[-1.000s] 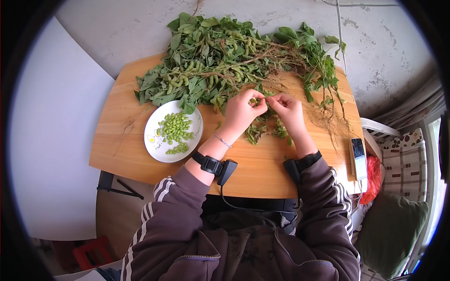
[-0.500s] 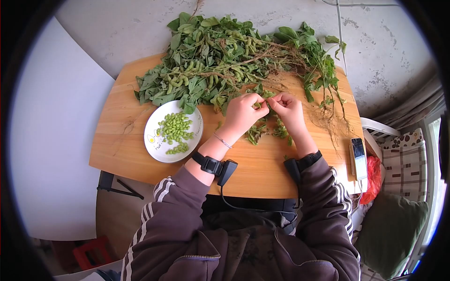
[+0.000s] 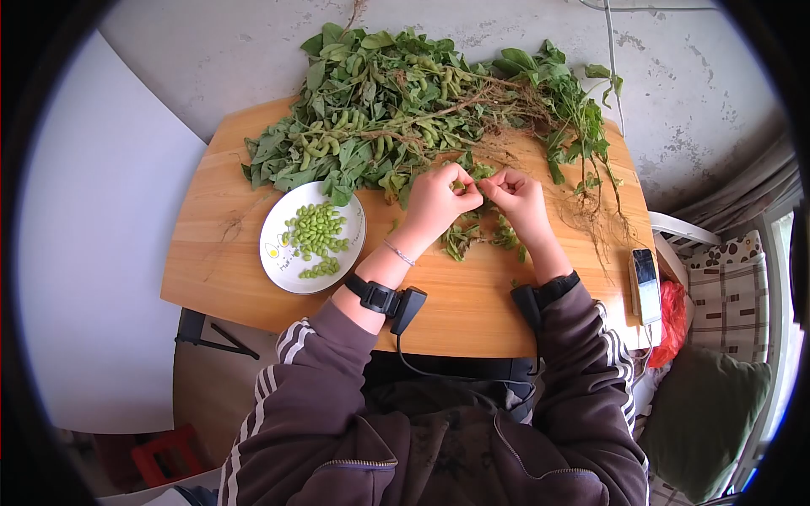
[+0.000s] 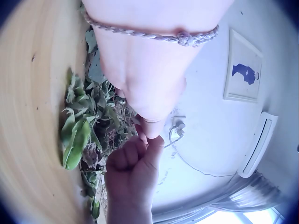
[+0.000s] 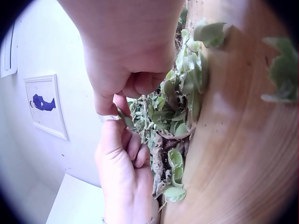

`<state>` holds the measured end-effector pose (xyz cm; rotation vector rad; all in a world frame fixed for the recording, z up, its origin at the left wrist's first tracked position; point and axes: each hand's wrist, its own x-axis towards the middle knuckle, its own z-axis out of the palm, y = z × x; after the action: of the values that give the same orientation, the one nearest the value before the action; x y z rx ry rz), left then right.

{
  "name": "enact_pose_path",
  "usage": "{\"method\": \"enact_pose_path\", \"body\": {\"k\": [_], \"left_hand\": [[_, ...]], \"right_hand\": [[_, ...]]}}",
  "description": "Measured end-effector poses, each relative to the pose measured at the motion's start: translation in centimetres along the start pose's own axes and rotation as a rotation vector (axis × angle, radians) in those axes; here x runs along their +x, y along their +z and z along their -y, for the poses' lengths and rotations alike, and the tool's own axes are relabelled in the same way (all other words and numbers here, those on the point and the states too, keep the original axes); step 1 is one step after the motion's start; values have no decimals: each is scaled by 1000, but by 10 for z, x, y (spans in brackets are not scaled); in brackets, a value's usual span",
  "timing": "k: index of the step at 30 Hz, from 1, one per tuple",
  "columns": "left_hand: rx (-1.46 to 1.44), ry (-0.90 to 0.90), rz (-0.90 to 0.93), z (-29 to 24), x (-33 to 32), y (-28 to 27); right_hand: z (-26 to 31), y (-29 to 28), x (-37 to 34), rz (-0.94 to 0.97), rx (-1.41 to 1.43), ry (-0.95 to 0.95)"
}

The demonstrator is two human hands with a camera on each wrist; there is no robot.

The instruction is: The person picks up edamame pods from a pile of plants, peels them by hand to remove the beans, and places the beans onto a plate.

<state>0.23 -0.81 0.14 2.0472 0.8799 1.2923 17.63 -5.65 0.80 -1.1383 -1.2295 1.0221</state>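
Both hands meet over the table, fingertip to fingertip, at a small green soybean pod [image 5: 124,117]. My left hand [image 3: 434,205] pinches it between thumb and curled fingers. From the other side my right hand [image 3: 518,202] pinches it with thumb and forefinger, the other fingers folded in. Much of the pod is hidden by the fingers. Below the hands lie empty split pods [image 5: 176,168] and leafy scraps [image 3: 460,240]. Left of the left hand stands a white plate [image 3: 274,223] with a heap of shelled green soybeans [image 3: 315,228].
A large heap of soybean plants [image 3: 371,110] with leaves, pods and roots covers the back of the wooden table [image 3: 228,295]. A phone [image 3: 645,285] with a cable sits at the right edge. A white chair [image 3: 675,228] is beside it.
The hands stay over the same spot. The left fingers and thumb shift slightly around the pod; the plate and beans look unchanged.
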Motion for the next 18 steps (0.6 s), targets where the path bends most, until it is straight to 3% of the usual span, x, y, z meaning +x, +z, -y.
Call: {"method": "enact_pose_path", "body": {"k": [3,9,18], "left_hand": [[-54,-10,-18,-2,0,1],[-126,-70,-7,-7,1,0],[-77,-61,-69,-2,3,1]], "right_hand": [[4,0,0,-108,-60,56],[-2,-4,4,-169,126,52],[0,-3,3,-116,144,33]]}}
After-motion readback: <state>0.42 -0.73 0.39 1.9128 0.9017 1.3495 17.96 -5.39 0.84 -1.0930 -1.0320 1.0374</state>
